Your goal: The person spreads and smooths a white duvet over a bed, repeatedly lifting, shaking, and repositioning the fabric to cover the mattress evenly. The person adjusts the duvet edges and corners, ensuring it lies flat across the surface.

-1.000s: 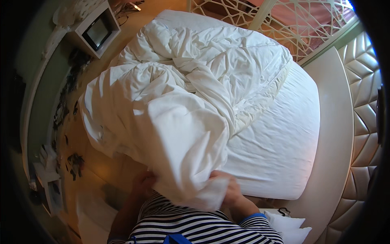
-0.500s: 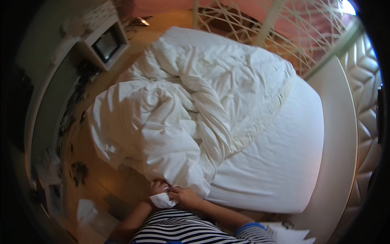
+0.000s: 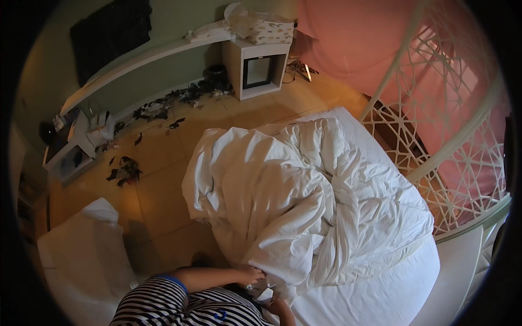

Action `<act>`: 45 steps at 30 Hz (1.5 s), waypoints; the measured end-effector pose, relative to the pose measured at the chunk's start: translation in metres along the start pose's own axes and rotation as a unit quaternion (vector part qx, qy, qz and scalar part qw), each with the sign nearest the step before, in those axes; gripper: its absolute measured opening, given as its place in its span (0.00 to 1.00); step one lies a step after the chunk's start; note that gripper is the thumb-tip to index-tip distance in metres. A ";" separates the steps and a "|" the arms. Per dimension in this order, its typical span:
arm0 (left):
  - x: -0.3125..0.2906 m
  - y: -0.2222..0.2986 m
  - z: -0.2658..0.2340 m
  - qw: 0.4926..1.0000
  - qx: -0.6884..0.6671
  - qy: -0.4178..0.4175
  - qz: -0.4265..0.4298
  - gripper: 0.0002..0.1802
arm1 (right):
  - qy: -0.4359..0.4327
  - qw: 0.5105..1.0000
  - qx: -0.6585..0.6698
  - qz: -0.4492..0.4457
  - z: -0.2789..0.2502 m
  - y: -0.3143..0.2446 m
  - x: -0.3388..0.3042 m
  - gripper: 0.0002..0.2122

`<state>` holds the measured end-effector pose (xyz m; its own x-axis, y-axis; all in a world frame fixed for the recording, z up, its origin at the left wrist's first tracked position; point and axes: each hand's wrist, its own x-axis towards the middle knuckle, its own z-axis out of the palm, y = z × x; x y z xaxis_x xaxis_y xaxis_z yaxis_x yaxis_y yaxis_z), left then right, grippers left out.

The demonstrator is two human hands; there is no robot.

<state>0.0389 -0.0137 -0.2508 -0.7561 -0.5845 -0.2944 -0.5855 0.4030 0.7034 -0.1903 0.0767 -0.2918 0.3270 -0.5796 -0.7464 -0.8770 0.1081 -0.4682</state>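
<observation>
A bulky white duvet [image 3: 293, 212] lies bunched and crumpled over the bed. At its near edge, by my body, my left hand [image 3: 251, 275] has its fingers closed on the duvet's margin. My right hand [image 3: 281, 311] is a little nearer and to the right, curled at a small loose white flap of cloth [image 3: 265, 295] that seems to belong to the duvet. The fingertips of my right hand are partly hidden in the fabric. Beneath the duvet, a smooth white fitted sheet [image 3: 375, 304] shows along the near right side of the mattress.
White bedding [image 3: 81, 255] sits at the lower left. Dark scraps [image 3: 128, 171] litter the tiled floor toward the wall. A white shelf unit [image 3: 263, 70] stands at the back, and a white lattice screen [image 3: 462, 130] lines the bed's far right side.
My view has swung left, bringing more floor and wall into sight. My hands, close together before around the white flap, are now farther apart, the left one higher on the duvet's edge.
</observation>
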 end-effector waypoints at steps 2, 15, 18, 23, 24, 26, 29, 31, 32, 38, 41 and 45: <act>-0.020 -0.026 -0.014 0.995 -0.039 0.092 -0.003 0.14 | 0.067 0.996 0.049 -0.037 -0.042 -0.036 -0.013 0.16; -0.281 -0.223 -0.080 0.934 -0.127 0.213 -0.259 0.16 | 0.391 0.893 -0.014 -0.223 -0.135 -0.344 0.162 0.18; -0.337 -0.253 -0.109 0.894 -0.149 0.319 -0.278 0.14 | 0.380 0.908 -0.069 -0.162 -0.115 -0.402 0.219 0.29; -0.368 -0.251 -0.188 0.851 -0.169 0.358 -0.345 0.12 | 0.304 0.951 -0.060 -0.016 -0.115 -0.485 0.267 0.39; -0.363 -0.258 -0.196 0.846 -0.178 0.373 -0.337 0.12 | 0.282 0.958 -0.051 0.008 -0.119 -0.490 0.276 0.39; -0.345 -0.269 -0.212 0.859 -0.180 0.355 -0.322 0.12 | 0.239 0.968 -0.064 0.046 -0.105 -0.452 0.320 0.34; -0.328 -0.281 -0.258 0.890 -0.183 0.309 -0.281 0.11 | 0.171 0.977 -0.045 0.121 -0.087 -0.417 0.360 0.29; -0.320 -0.293 -0.291 0.897 -0.204 0.298 -0.254 0.09 | 0.192 0.965 -0.114 0.138 -0.079 -0.422 0.361 0.26; -0.314 -0.306 -0.305 0.905 -0.183 0.282 -0.259 0.08 | 0.188 0.967 -0.093 0.147 -0.078 -0.421 0.367 0.24; -0.263 -0.380 -0.414 0.966 -0.071 0.139 -0.208 0.08 | 0.134 0.969 0.029 0.204 -0.122 -0.449 0.379 0.21; -0.214 -0.400 -0.467 0.986 -0.020 0.069 -0.148 0.09 | 0.162 0.934 0.202 0.245 -0.165 -0.447 0.390 0.18; -0.145 -0.429 -0.509 0.999 0.010 0.022 -0.046 0.08 | 0.559 0.765 0.241 0.210 -0.234 -0.473 0.374 0.19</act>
<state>0.5486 -0.4597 -0.1805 -0.6858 -0.6494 -0.3286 -0.6575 0.3594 0.6622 0.2649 -0.3801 -0.2387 -0.6905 -0.7109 -0.1334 -0.5024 0.6041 -0.6186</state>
